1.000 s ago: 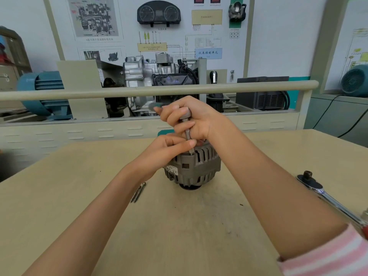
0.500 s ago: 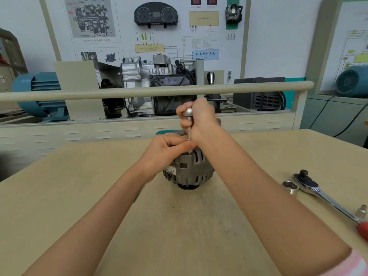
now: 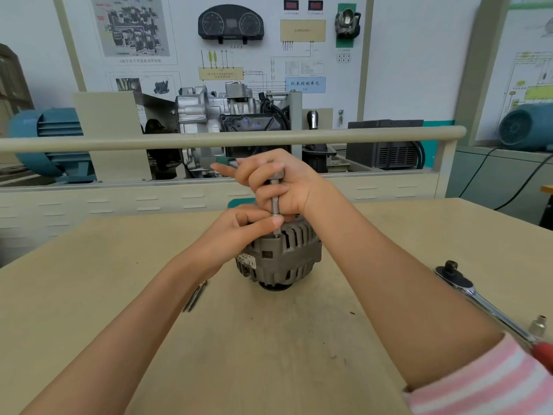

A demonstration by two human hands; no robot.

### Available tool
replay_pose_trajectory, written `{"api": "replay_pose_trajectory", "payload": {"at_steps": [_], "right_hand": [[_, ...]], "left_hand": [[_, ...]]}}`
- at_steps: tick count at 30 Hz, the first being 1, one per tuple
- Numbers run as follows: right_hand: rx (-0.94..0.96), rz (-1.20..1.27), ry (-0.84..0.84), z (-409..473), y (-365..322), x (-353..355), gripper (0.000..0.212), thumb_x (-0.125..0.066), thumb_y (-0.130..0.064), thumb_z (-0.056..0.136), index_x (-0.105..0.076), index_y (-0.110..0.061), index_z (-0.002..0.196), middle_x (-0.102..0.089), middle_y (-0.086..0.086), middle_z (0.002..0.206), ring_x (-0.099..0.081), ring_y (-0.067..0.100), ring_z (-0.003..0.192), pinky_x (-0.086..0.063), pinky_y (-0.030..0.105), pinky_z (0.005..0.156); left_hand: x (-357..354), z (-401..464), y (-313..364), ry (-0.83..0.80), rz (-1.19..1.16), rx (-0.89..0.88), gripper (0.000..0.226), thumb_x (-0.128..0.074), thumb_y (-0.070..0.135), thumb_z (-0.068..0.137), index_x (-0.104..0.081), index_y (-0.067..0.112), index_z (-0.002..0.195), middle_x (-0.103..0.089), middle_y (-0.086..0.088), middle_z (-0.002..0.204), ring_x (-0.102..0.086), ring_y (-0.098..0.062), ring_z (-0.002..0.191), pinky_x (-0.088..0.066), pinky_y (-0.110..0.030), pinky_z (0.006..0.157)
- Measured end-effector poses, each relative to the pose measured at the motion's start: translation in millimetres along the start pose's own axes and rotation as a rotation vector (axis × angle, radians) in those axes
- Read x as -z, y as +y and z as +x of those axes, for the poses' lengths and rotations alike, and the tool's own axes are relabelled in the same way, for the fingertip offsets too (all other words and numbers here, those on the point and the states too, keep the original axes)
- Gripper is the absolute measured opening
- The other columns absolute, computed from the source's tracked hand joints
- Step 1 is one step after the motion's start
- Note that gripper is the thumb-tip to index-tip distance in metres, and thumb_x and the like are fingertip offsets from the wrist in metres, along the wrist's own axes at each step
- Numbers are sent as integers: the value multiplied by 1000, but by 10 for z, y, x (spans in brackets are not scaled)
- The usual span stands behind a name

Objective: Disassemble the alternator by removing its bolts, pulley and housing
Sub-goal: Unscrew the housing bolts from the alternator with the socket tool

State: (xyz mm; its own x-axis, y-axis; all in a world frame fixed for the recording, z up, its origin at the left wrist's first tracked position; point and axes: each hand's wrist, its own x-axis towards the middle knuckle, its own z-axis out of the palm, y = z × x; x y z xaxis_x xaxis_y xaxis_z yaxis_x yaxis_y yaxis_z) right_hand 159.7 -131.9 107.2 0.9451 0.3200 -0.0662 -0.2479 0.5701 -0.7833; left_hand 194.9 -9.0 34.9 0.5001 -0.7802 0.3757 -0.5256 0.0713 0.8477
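Right hand (image 3: 281, 184) regripped on driver (image 3: 274, 202), forefinger now extended, left hand (image 3: 239, 232) still pinching its tip atop alternator (image 3: 281, 259)

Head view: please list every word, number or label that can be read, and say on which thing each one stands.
"仪表控制单元": on the blue label of the wall board.
Small number under it, perhaps "100": too blurred to be sure.
Yellow boxes and the diagram caption on the board: printed, too small to read.
Sticker on the alternator: marks, not readable.
Instrument cluster dials: unreadable.
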Motion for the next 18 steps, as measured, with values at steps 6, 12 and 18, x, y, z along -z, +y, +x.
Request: {"api": "replay_pose_trajectory", "payload": {"at_steps": [6,12,18], "right_hand": [[246,-13,197,-30,115,-79,22,-31,-4,93,-53,-4,93,-42,-7,43,-36,1,28,-16,11,25],[789,25,728,24,262,-158,23,-24,0,91,-39,-13,103,-45,5,68,-42,5,30,-20,13,29],[145,-1,237,17,34,-54,24,-28,-5,95,-51,0,89,-40,-6,43,-35,2,26,-14,12,25]], "left_hand": [[-28,-20,12,74,-24,-29,15,-65,31,77,-77,23,80,-71,11,87,-66,-6,86,-52,-19,73],[-47,-5,22,99,30,7,17,-63,14,89,-78,18,80,-67,-21,101,-64,-21,81,-51,-25,68],[0,-12,42,-17,-37,26,24,-58,28,88,-73,25,69,-74,6,87,-68,-6,81,-52,-16,69]]}}
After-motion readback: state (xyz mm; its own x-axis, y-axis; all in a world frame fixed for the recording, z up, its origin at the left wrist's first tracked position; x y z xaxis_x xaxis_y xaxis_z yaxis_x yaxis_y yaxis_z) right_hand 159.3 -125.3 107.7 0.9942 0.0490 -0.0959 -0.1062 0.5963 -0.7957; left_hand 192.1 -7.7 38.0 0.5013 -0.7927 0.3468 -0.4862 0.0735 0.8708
